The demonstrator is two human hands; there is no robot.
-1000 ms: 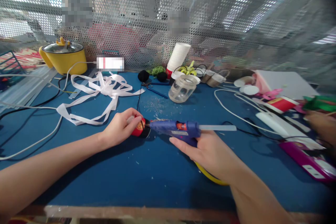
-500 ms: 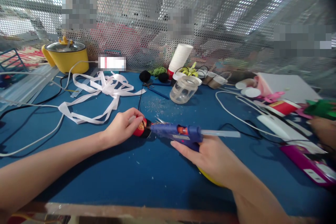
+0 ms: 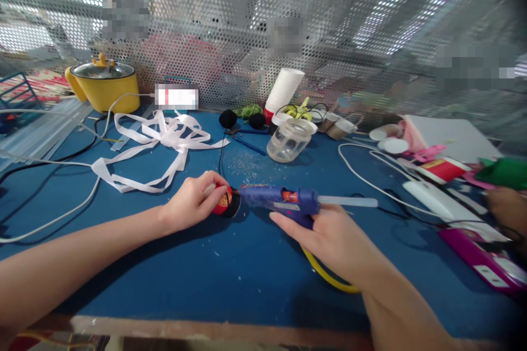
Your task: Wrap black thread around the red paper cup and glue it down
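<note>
My left hand (image 3: 187, 205) is closed around a small red paper cup (image 3: 223, 204) with gold print and a black band at its right end. The cup lies tilted low over the table. A black yarn (image 3: 221, 162) runs from the cup back to a black yarn ball (image 3: 228, 119). In my right hand (image 3: 335, 238) is a blue hot glue gun (image 3: 263, 198), its nozzle pointing left, close to the cup's black end. Whether the nozzle touches the cup I cannot tell. A whitish glue stick (image 3: 349, 201) sticks out of the gun's rear.
A yellow curved band (image 3: 329, 278) shows beneath my right wrist. White ribbon (image 3: 164, 181) lies loose at left, near a yellow pot (image 3: 117, 93). A clear jar (image 3: 288, 141) and stacked paper cups (image 3: 285, 89) stand behind. At right are cables, a purple box (image 3: 480, 260) and another person's hand (image 3: 504, 205).
The glue gun has shifted slightly right and up, showing more of the cup's black end. More of the yellow band shows. My left hand keeps its hold, nearly still.
</note>
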